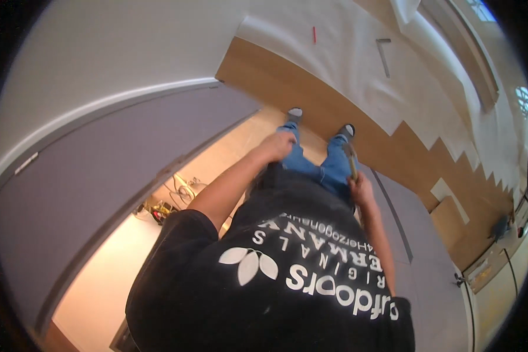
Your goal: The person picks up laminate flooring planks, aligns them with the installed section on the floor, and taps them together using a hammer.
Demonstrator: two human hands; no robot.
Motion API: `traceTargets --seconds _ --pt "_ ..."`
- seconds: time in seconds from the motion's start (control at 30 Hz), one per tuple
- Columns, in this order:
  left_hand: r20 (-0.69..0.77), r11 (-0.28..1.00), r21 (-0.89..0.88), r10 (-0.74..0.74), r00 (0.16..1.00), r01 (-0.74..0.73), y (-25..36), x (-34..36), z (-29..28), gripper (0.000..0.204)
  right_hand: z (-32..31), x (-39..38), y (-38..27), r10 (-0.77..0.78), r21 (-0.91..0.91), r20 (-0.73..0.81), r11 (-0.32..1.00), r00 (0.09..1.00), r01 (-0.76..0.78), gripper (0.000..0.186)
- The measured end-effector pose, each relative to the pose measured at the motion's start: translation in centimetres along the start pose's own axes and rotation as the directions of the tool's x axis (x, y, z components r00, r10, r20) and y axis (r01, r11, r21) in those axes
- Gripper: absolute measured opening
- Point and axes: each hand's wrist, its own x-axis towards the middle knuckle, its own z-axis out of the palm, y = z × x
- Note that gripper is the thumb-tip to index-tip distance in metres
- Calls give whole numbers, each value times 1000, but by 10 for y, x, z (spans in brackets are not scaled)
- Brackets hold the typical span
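Observation:
My right hand (361,189) is closed around the handle of what looks like a hammer (352,166), held upright in front of my right thigh with its dark head at the top. My left hand (279,145) hangs in front of my left thigh, its fingers curled in. Whether anything small is inside those fingers cannot be made out. The two hands are apart, and neither touches the door frame. Below them show my blue jeans (334,165) and my feet in grey shoes.
I stand in a doorway with a grey frame (100,152) on my left. Brown board (276,70) and a white sheet (346,64) cover the floor ahead. On the sheet lie a red pencil-like stick (314,35) and a metal square (383,58). Cables (185,190) lie behind my left arm.

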Motion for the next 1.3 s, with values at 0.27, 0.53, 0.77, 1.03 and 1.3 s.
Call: traceTargets --seconds 0.27,0.53,0.77,1.03,1.3 --pt "669 864 365 15 743 -346 -29 -7 36 26 145 -69 -5 128 -126 171 986 977 -108 29" --pt "830 867 306 -41 556 -393 -25 -34 49 15 153 -163 -1 412 490 424 645 807 -586 36" --pt "355 950 301 -194 915 84 -180 173 106 20 229 -101 67 458 607 474 449 752 -656 30" --pt "263 548 778 160 951 -307 -297 555 145 42 239 147 250 536 591 -285 751 795 -295 24" --pt "107 478 796 495 862 -373 -349 682 197 56 243 305 330 514 599 -651 800 559 -37 29"
